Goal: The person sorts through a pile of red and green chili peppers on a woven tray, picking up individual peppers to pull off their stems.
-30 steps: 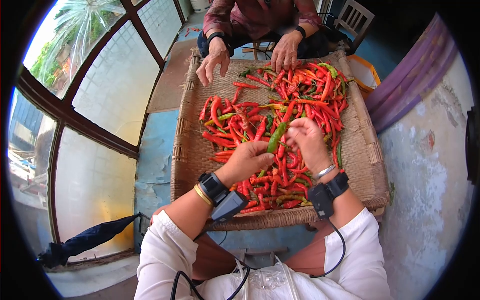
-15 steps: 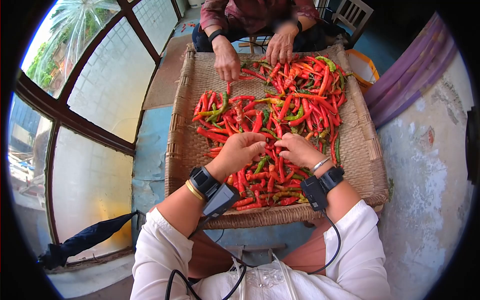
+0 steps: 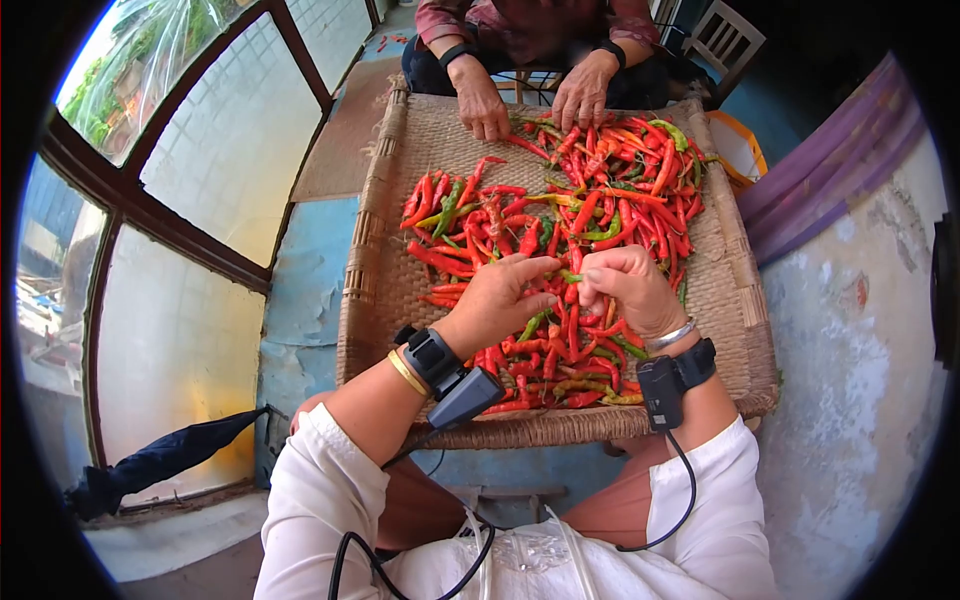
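A spread of chili peppers (image 3: 640, 200), mostly red with some green and yellow, covers much of a woven tray (image 3: 720, 310). My left hand (image 3: 500, 300) hovers over the near part of the pile, thumb and forefinger apart with nothing visible between them. Close beside it, my right hand (image 3: 632, 288) is closed in a pinch. The green end of a chili pepper (image 3: 573, 277) pokes out of that pinch toward my left fingers; the rest of it is hidden by the hand. Red peppers (image 3: 530, 360) lie under and in front of both hands.
Across the tray, another person's hands (image 3: 483, 105) touch the far peppers. A frosted window (image 3: 180, 340) and a folded dark umbrella (image 3: 170, 465) are at left. At right are a wall (image 3: 850, 380), a purple curtain (image 3: 830, 165) and an orange-rimmed container (image 3: 738, 150).
My right hand has moved up and right and curled tighter; my left thumb and forefinger have parted. The other person's left-side hand has shifted right. The view has tilted slightly.
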Available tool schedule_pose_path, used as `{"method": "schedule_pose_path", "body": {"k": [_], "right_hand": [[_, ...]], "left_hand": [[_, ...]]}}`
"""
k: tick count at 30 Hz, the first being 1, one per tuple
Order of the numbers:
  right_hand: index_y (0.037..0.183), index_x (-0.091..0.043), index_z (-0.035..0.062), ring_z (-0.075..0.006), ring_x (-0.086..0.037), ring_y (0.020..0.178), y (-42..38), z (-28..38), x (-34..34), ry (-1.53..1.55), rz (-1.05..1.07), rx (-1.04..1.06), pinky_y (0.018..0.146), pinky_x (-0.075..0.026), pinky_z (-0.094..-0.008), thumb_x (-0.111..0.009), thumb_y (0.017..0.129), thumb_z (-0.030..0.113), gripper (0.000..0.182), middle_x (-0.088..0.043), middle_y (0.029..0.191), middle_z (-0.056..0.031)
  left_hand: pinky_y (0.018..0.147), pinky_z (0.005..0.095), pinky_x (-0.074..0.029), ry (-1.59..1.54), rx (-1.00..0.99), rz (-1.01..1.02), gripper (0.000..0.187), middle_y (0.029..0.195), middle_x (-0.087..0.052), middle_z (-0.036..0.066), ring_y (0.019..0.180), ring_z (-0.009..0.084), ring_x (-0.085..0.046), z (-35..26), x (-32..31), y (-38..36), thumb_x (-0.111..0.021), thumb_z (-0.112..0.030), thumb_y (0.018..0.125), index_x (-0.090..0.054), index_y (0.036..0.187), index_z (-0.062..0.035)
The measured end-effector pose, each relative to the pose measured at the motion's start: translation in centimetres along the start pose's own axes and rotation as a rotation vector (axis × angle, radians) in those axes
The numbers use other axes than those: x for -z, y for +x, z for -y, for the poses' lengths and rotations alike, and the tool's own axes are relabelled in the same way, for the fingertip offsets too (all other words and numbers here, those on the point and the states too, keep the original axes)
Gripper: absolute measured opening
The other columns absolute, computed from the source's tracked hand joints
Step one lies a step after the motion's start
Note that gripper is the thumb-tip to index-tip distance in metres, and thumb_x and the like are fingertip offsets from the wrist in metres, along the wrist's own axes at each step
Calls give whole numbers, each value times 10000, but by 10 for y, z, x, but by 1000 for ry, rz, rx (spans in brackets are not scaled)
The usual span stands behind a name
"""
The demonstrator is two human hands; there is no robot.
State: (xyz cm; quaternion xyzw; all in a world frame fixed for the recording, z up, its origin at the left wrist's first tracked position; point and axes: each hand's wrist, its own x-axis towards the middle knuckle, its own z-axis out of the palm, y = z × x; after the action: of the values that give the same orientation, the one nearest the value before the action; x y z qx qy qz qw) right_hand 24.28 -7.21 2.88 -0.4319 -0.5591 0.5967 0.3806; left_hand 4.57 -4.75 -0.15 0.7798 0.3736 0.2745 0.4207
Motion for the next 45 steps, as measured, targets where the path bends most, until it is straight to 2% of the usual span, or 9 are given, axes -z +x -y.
{"method": "schedule_pose_path", "body": {"k": [5,10,12,14,15,19,25,38,45], "right_hand": [[714,-581,8,-97,-508,541,1,-2,8,354,122,147,492,-421,-207,-527,830,228,254,-563,671,-50],[1025,-549,2,-124,-557,583,11,-13,20,393,-225,66,537,-455,-217,-505,858,190,255,-601,786,-107],[1079,-534,14,-156,-583,644,13,-26,24,78,-274,-34,603,-479,-262,-505,851,152,269,-606,820,-106],[1115,-512,49,-223,-596,753,16,-54,26,-939,-89,364,695,-483,-318,-529,809,111,313,-603,843,-95],[1133,-496,75,-272,-557,922,15,-56,21,-1128,34,150,801,-451,-351,-550,763,63,375,-575,971,-106],[1060,-528,61,-305,-513,969,11,-57,13,-1015,145,126,817,-428,-382,-530,734,23,328,-516,1049,-117],[1018,-541,53,-316,-520,937,14,-72,13,-919,163,164,794,-433,-386,-510,703,-36,329,-511,1010,-124],[803,-563,44,-287,-542,700,10,-29,-24,-870,-121,400,610,-445,-370,-612,685,43,129,-505,760,-100],[854,-545,54,-279,-571,700,9,-16,-28,-669,-217,242,627,-462,-345,-630,683,48,191,-556,794,-99]], "left_hand": [[559,289,-446,113,-250,-86,275,732,-594,102,614,191,-566,16,-6,1,-621,-122,764,-567,1011,-15],[521,245,-439,-368,404,20,190,705,-580,47,569,103,-526,7,0,4,-544,-189,850,-575,902,-8],[513,222,-439,-513,441,-9,244,752,-592,49,566,81,-522,4,5,7,-512,-201,872,-519,995,9],[457,187,-400,-506,384,-225,282,756,-587,35,520,52,-478,5,6,8,-458,-187,902,-442,1131,-23],[474,177,-407,-476,395,-256,363,823,-597,58,543,51,-493,5,6,9,-464,-172,898,-363,1210,-17],[501,174,-422,-440,331,-293,353,856,-603,61,569,52,-507,8,-1,7,-478,-149,891,-395,1198,3],[633,199,-472,-411,358,2,234,862,-597,21,778,63,-569,8,-5,5,-514,-106,868,-530,1073,4],[570,217,-459,-442,203,87,255,764,-608,28,654,59,-543,13,-11,1,-594,-137,818,-571,1029,3],[524,167,-441,-392,328,58,177,717,-599,-9,590,18,-518,4,-1,4,-548,-138,856,-611,972,-19]]}}
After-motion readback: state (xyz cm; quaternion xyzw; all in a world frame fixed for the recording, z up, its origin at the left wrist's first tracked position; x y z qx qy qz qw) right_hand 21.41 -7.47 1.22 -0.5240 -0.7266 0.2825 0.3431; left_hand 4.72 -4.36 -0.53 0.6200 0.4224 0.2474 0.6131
